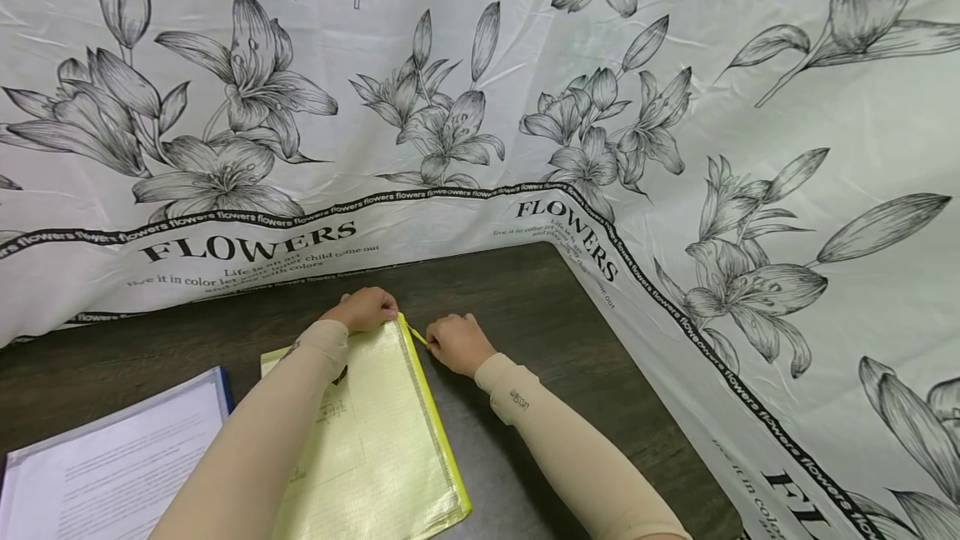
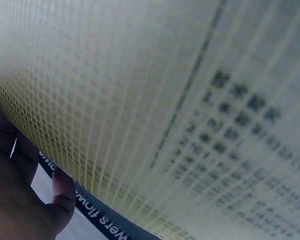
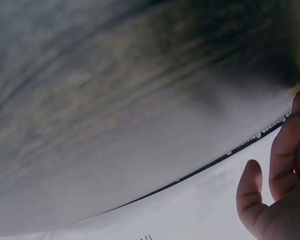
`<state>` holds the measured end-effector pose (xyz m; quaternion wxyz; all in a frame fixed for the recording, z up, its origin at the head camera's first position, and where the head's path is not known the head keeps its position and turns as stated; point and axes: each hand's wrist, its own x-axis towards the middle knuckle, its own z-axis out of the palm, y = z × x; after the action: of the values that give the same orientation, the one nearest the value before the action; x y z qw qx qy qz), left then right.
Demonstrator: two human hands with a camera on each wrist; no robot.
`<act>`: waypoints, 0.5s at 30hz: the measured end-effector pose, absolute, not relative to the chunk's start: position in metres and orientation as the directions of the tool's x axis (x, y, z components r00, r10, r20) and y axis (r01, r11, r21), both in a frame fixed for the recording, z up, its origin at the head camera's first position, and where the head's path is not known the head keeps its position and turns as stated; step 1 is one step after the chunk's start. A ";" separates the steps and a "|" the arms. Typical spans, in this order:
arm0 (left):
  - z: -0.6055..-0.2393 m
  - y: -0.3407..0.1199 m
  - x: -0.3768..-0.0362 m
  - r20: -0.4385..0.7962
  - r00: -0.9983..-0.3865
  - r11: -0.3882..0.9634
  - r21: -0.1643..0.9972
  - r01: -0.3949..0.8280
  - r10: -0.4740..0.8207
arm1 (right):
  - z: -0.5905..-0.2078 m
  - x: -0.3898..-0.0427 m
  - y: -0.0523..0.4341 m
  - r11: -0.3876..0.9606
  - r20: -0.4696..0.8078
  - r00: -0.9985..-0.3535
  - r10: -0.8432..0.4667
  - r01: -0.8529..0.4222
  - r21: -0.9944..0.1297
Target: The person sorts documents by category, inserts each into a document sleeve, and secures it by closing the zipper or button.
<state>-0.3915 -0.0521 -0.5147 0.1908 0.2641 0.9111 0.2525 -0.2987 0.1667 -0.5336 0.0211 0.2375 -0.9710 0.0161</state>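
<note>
A yellow mesh zipper pouch (image 1: 375, 432) with printed paper inside lies on the dark table, its yellow zipper edge along the right side. At its top right corner my left hand (image 1: 366, 309) grips the edge between thumb and fingers. My right hand (image 1: 459, 345), just right of that corner, pinches a thin yellow zipper pull (image 1: 417, 334). The left wrist view has the pouch's mesh (image 2: 115, 100) close up, with the left hand (image 2: 25, 180) at its edge. In the right wrist view the right hand (image 3: 280, 185) is at the right border, its fingertips partly cut off.
Left of the pouch lies another pouch (image 1: 120, 465) with a blue edge and a printed sheet inside. The dark wooden table (image 1: 495, 282) ends at a white cloth (image 1: 450, 40) with flower drawings, which hangs behind and to the right.
</note>
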 end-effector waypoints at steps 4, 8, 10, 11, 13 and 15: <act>-0.515 -0.052 -0.392 -0.224 -0.785 0.737 0.557 0.383 0.578 | -0.535 -0.298 0.167 0.884 0.050 -0.884 -0.465 -0.467 -0.022; -0.517 -0.052 -0.393 -0.226 -0.788 0.742 0.552 0.380 0.572 | -0.531 -0.293 0.166 0.878 0.031 -0.878 -0.477 -0.478 -0.013; -0.517 -0.052 -0.393 -0.223 -0.791 0.744 0.550 0.380 0.569 | -0.530 -0.290 0.166 0.874 0.020 -0.874 -0.485 -0.485 -0.007; -0.518 -0.053 -0.393 -0.221 -0.793 0.744 0.549 0.381 0.568 | -0.529 -0.289 0.166 0.872 0.016 -0.872 -0.488 -0.489 -0.006; -0.518 -0.053 -0.393 -0.217 -0.794 0.743 0.550 0.381 0.568 | -0.527 -0.287 0.166 0.870 0.016 -0.870 -0.494 -0.494 0.001; -0.519 -0.054 -0.393 -0.211 -0.790 0.737 0.552 0.390 0.576 | -0.527 -0.286 0.166 0.868 0.020 -0.867 -0.497 -0.497 0.004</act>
<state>-0.3932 -0.0537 -0.5189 0.1877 0.2645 0.9128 0.2480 -0.2860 0.1658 -0.5270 0.0104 0.2573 -0.9663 0.0009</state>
